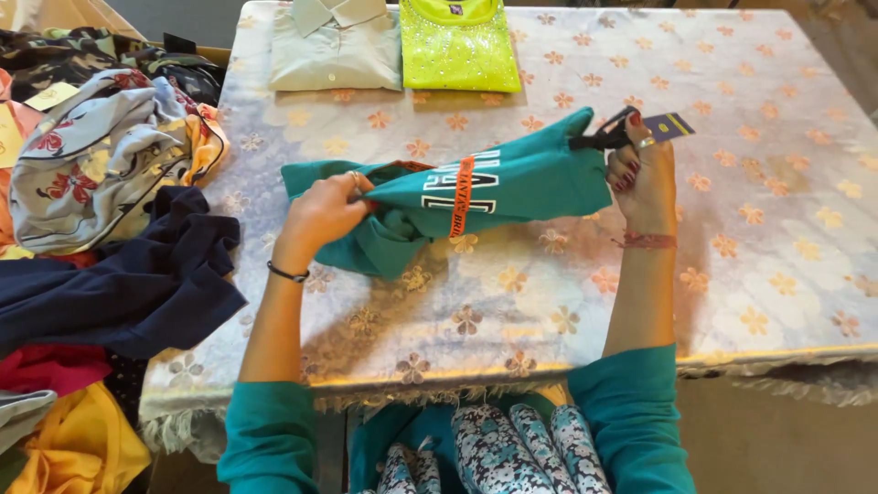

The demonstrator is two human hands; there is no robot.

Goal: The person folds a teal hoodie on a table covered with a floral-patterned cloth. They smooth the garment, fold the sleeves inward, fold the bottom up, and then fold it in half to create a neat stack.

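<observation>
Teal sleeves frame the bottom of the frame as the left hand (pixel 322 212) bunches one end of a teal shirt (pixel 457 197) at centre, while the right hand (pixel 645 178) pinches its other end and a tag (pixel 668 125); folded shirts (pixel 393 46) lie at the top of the flowered tablecloth (pixel 777 229)

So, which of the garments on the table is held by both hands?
The teal shirt: left hand and right hand grip its ends. The pale collared shirt and the neon green top lie folded, untouched.
</observation>
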